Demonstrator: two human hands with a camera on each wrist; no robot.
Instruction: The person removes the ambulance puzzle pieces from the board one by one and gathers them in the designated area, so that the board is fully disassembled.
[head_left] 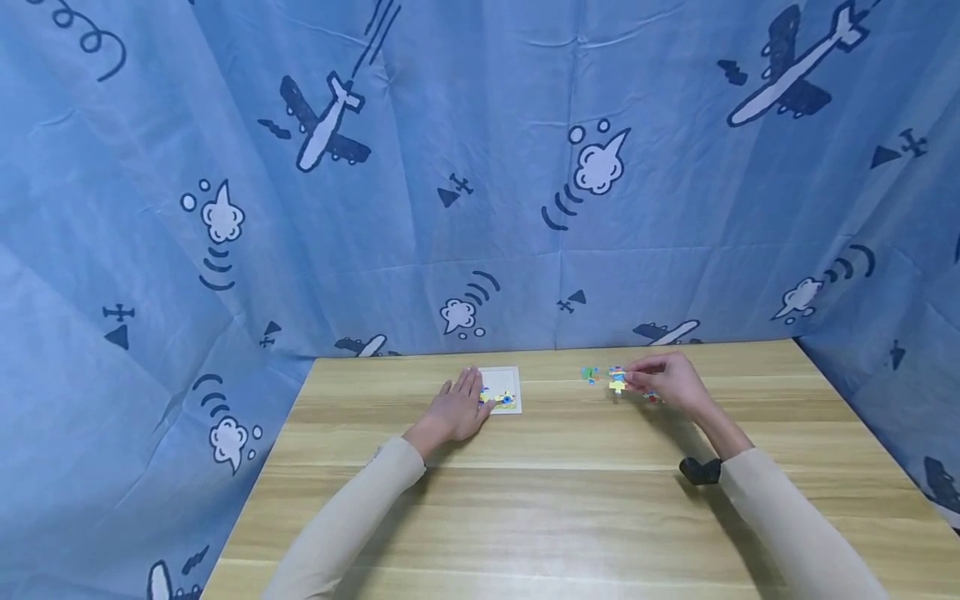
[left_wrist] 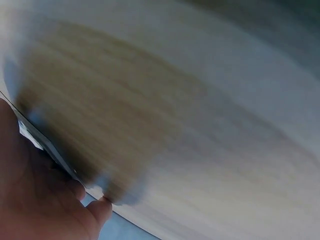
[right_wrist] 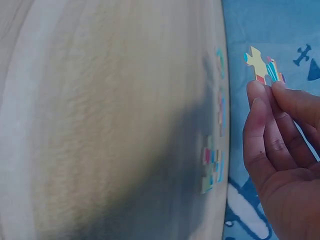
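In the head view, the left hand (head_left: pixel 453 412) lies across the left side of a white tray (head_left: pixel 519 392), its fingers stretched out straight and gripping nothing; a few colourful pieces (head_left: pixel 507 400) sit in the near part of the tray, partly covered by that hand; over to the right, the right hand (head_left: pixel 672 383) pinches a yellow puzzle piece (head_left: pixel 617 387) between thumb and fingertips; loose pieces (head_left: pixel 590 374) lie on the wooden table (head_left: pixel 480 517), some just left of the held piece, others partly hidden by the right hand; both arms wear pale sleeves (head_left: pixel 795 517), and a blue curtain (head_left: pixel 480 208) printed with planes and clouds hangs behind the table.

In the left wrist view, much is blurred; the hand rests by the dark-looking edge of the tray, and I cannot make out the pieces there.

In the right wrist view, thumb and fingers hold the yellow piece by its lower end, tilted up against the curtain; the other pieces lie scattered near the table's edge, apart from the hand.
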